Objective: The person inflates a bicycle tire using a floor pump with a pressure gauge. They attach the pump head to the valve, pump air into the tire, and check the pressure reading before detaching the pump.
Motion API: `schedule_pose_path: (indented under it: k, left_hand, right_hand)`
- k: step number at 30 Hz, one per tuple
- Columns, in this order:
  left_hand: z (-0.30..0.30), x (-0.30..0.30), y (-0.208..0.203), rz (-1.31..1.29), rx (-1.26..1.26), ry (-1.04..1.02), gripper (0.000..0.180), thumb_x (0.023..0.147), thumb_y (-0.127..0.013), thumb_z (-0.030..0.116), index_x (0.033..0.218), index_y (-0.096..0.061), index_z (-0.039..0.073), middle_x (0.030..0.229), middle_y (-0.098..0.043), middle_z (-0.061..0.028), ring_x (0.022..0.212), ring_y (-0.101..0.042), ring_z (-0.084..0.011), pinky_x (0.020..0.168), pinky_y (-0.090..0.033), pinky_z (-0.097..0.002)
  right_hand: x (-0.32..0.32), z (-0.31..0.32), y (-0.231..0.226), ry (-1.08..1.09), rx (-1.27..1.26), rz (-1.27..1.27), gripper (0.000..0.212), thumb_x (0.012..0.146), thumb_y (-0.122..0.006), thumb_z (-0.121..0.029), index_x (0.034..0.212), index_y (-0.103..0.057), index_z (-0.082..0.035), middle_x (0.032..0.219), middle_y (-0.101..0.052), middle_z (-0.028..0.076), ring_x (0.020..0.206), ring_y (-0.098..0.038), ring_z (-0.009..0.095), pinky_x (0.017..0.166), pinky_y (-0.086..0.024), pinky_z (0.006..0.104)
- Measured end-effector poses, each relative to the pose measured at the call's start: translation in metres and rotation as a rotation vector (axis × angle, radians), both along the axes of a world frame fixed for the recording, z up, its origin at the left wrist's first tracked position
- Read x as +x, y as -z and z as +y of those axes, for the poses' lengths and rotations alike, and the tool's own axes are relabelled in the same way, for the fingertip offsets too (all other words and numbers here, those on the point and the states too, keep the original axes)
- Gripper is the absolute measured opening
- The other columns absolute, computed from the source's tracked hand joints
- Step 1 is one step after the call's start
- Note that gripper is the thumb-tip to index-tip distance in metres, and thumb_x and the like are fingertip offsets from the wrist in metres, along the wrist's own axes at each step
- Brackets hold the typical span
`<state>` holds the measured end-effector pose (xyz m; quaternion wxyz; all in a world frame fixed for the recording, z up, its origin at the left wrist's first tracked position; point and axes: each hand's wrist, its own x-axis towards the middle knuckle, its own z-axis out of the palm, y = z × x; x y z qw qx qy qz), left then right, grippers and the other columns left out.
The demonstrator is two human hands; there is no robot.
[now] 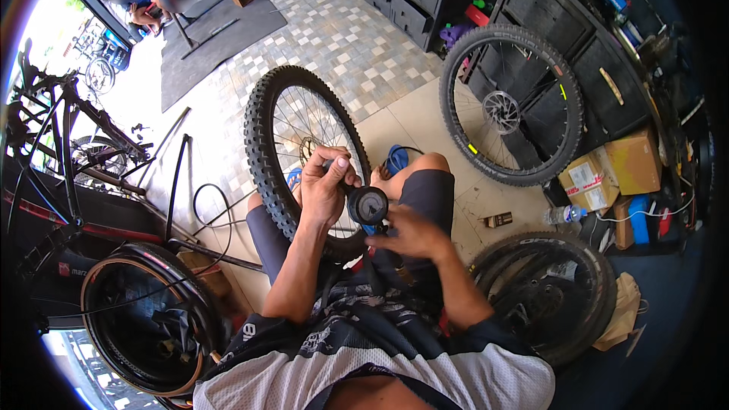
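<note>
Tiles cover the floor [402,121]. Near, the right hand [414,231] is by the round gauge [369,205]; I can't tell if it grips. The left hand [325,182] pinches finger and thumb together, on what I can't tell. Between the knees [427,164] stands the wheel [263,148]: likely light, stiff, best held by its bumpy rubber [260,110], not its thin spokes [304,115]. Far right, another wheel [502,112] stands by drawers [548,11].

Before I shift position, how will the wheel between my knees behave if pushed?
The wheel will probably roll, being round and on edge. It may tip sideways, since it's narrow for its height. Its knobby tyre likely won't feel slippery.
</note>
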<state>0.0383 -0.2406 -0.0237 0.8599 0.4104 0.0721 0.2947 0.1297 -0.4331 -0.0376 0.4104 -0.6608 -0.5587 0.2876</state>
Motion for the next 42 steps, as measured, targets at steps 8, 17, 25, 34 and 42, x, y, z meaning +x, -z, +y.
schedule_pose_path:
  k: [8,17,25,34,42]
  left_hand:
    - [-0.024,0.001,0.008,0.042,0.064,0.047,0.011,0.105,-0.069,0.012,0.104,-0.067,0.002,0.108,-0.062,-0.0067,0.087,-0.060,-0.0133,0.082,-0.053,-0.0322]
    - [-0.021,-0.003,-0.003,0.077,-0.045,0.086,0.022,0.107,-0.064,0.017,0.115,-0.069,-0.002,0.120,-0.060,-0.0082,0.097,-0.061,-0.0173,0.086,-0.050,-0.0328]
    - [-0.019,-0.007,-0.010,-0.077,-0.290,0.189,0.048,0.101,-0.057,0.033,0.143,-0.050,0.012,0.117,-0.055,-0.0101,0.055,-0.046,-0.0127,0.049,-0.039,-0.0307]
    - [-0.017,-0.002,-0.003,-0.099,-0.343,0.186,0.032,0.104,-0.051,0.029,0.130,-0.054,0.012,0.110,-0.055,-0.0076,0.053,-0.046,-0.0118,0.046,-0.037,-0.0284]
    - [-0.019,-0.004,-0.007,-0.050,-0.368,0.128,0.035,0.096,-0.051,0.022,0.129,-0.050,0.009,0.110,-0.056,-0.0097,0.057,-0.052,-0.0150,0.050,-0.045,-0.0309]
  right_hand:
    - [0.046,0.007,-0.083,0.271,0.220,-0.135,0.041,0.092,-0.082,-0.026,0.124,-0.069,-0.006,0.104,-0.067,0.012,0.100,-0.070,0.030,0.083,-0.057,0.0407]
    - [0.037,0.045,-0.060,0.210,0.447,-0.162,0.024,0.097,-0.076,-0.013,0.118,-0.071,-0.004,0.107,-0.064,0.011,0.094,-0.071,0.026,0.079,-0.059,0.0362]
    - [0.054,0.024,-0.055,0.373,0.509,0.304,0.012,0.100,-0.067,-0.006,0.108,-0.071,0.002,0.103,-0.069,0.010,0.080,-0.071,0.010,0.064,-0.057,0.0254]
    - [0.037,0.024,-0.059,0.283,0.438,0.130,0.017,0.094,-0.067,-0.001,0.110,-0.073,0.000,0.103,-0.070,0.009,0.096,-0.066,0.015,0.081,-0.054,0.0272]
    - [0.024,0.036,-0.059,0.239,0.389,0.116,0.016,0.095,-0.064,0.002,0.110,-0.071,0.003,0.100,-0.071,0.011,0.089,-0.072,0.016,0.078,-0.060,0.0277]
